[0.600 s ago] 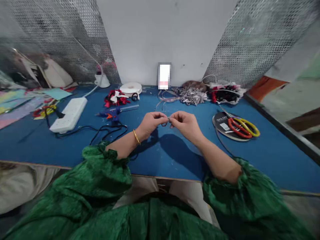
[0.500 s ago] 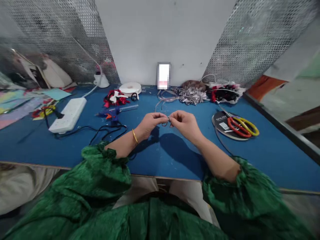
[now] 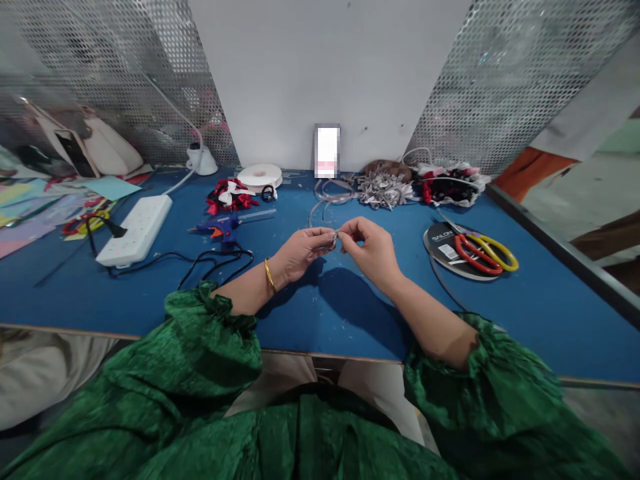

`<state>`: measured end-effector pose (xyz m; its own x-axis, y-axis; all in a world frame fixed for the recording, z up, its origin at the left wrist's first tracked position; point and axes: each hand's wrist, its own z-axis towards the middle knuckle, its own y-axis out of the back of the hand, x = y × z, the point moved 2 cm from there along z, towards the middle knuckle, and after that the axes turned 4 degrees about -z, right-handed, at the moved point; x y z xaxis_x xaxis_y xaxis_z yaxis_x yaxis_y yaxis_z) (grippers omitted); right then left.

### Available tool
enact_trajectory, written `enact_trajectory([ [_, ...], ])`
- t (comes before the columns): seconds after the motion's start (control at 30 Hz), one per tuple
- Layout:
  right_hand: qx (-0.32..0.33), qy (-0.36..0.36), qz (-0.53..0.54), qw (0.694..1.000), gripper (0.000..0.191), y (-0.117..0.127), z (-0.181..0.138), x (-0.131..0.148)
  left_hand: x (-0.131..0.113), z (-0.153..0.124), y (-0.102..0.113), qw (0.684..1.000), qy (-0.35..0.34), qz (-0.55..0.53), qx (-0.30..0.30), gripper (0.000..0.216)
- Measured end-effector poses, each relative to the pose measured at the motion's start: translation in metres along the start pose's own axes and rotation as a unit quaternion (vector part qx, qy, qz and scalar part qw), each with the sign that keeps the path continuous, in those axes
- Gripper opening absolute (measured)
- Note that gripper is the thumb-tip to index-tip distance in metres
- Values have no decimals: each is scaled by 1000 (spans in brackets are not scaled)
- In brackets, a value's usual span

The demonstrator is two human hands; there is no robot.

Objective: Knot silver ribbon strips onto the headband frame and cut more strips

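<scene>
Over the middle of the blue table, my left hand [image 3: 300, 253] is closed, thumb and fingers pinching a small piece of narrow grey ribbon [image 3: 335, 239]. My right hand [image 3: 373, 248] meets it from the right, thumb and forefinger pinched on the ribbon's end. Most of the piece is hidden by the fingers, so its exact shape cannot be made out. Just beyond the hands lie loose loops of grey ribbon [image 3: 334, 198]. A pile of grey ribbon bows [image 3: 385, 191] sits behind and to the right.
To the left are a blue glue gun [image 3: 223, 229], its looped black cord and a white power strip [image 3: 135, 230]. Red and black bows [image 3: 231, 197] lie by a white ribbon spool [image 3: 260, 176]. Scissors [image 3: 483, 253] rest on a black spool [image 3: 440, 235] at right. A phone [image 3: 327, 151] leans behind.
My left fingers have curled in more around the ribbon piece, and my right hand has risen slightly, its fingertips still at the ribbon.
</scene>
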<state>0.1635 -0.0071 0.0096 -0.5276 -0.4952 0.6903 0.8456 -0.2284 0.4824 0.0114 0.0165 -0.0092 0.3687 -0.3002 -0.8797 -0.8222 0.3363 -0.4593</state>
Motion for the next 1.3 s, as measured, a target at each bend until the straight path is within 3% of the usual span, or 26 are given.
enact_trajectory([
  [0.3, -32, 74, -57, 995, 11, 2, -3, 4, -3, 1, 0, 991, -98, 71, -63, 22],
  [0.43, -40, 74, -60, 995, 10, 1, -3, 4, -5, 0, 0, 979, -143, 114, -87, 19],
  [0.63, -40, 63, -79, 994, 12, 2, -3, 4, -7, -6, -7, 962, -196, 167, -84, 15],
  [0.93, -32, 119, -175, 977, 14, 0, -5, 3, -3, -7, -7, 943, -219, 236, -90, 14],
  [1.07, -18, 130, -216, 968, 15, 1, -5, 5, -7, -10, -8, 921, -226, 300, -105, 13],
  [1.17, -8, 132, -231, 964, 14, 1, -4, 9, -11, -13, -8, 887, -254, 365, -123, 12],
  [1.3, -22, 78, -151, 985, 12, 1, -4, 7, -13, -14, -7, 865, -267, 402, -138, 11],
])
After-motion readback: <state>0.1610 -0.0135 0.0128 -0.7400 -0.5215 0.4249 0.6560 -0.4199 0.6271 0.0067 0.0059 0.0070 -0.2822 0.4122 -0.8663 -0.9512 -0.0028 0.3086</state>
